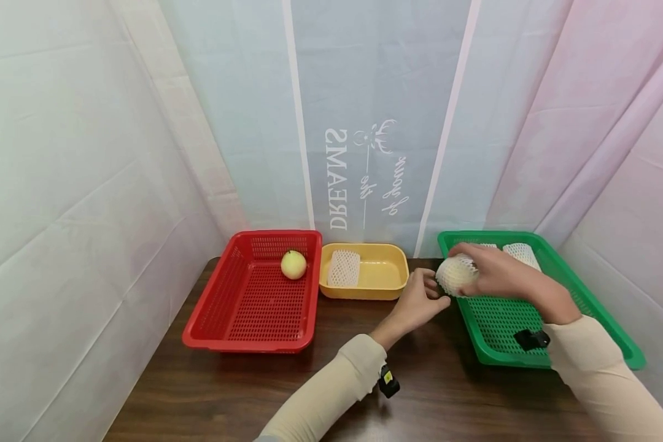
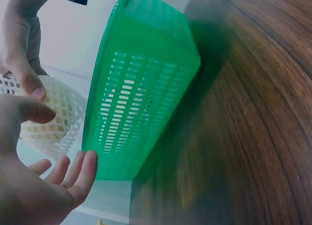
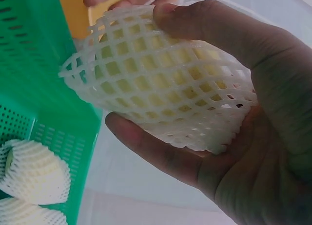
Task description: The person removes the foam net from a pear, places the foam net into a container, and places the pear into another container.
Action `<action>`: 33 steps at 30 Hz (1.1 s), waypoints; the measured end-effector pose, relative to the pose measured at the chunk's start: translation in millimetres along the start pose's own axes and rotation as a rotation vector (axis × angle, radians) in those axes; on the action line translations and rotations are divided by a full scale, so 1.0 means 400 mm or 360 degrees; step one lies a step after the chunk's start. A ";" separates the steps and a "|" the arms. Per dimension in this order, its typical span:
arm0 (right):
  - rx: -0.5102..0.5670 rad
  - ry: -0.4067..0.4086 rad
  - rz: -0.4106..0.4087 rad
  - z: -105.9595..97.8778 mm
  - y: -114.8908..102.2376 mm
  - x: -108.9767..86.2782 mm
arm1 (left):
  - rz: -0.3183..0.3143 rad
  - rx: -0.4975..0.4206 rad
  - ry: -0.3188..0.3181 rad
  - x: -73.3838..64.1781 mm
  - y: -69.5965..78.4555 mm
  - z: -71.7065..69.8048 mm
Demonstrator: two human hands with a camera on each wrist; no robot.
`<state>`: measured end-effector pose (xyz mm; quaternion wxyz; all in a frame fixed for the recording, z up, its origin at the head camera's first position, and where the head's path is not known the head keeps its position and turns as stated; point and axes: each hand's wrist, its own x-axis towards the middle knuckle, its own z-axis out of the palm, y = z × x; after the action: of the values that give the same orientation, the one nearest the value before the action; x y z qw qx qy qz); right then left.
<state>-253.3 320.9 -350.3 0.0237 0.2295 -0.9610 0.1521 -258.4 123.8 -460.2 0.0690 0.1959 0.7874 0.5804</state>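
My right hand grips a pale yellow-green pear in a white foam net, thumb and fingers on opposite sides of it. In the right wrist view the mesh of this foam net covers the fruit and extends loosely past it. The pear is held up over the left rim of the green basket. Just left of it is my left hand, palm turned toward the fruit and fingers spread. The left wrist view has its thumb overlapping the net, while the other fingers lie loosely bent below.
More netted fruit lies in the green basket. At the left, a bare yellow-green pear sits in a red basket. Between the baskets, a yellow tray holds a flat foam net. A curtain hangs behind the wooden table.
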 end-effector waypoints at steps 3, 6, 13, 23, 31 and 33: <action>0.0045 -0.0016 -0.0007 0.001 -0.009 0.006 | 0.0024 0.0045 0.0003 -0.001 -0.004 -0.008; 0.0073 -0.0037 -0.0010 0.003 -0.015 0.013 | 0.0046 0.0086 -0.0001 0.000 -0.005 -0.016; 0.0090 -0.0039 -0.0024 0.014 -0.033 0.029 | 0.0127 0.0180 -0.0029 -0.001 -0.003 -0.034; 0.0179 -0.0056 -0.0005 0.027 -0.056 0.054 | 0.0180 0.0200 -0.0003 0.006 -0.012 -0.053; 0.0261 -0.0069 -0.0015 0.044 -0.074 0.075 | 0.0206 0.0147 0.0045 0.005 -0.024 -0.068; 0.0265 -0.0065 -0.0018 0.048 -0.078 0.079 | 0.0208 0.0131 0.0052 0.005 -0.027 -0.071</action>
<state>-267.2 274.9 -356.2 -0.0141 0.2392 -0.9441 0.2266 -272.3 96.7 -461.3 0.0101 0.2400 0.7971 0.5540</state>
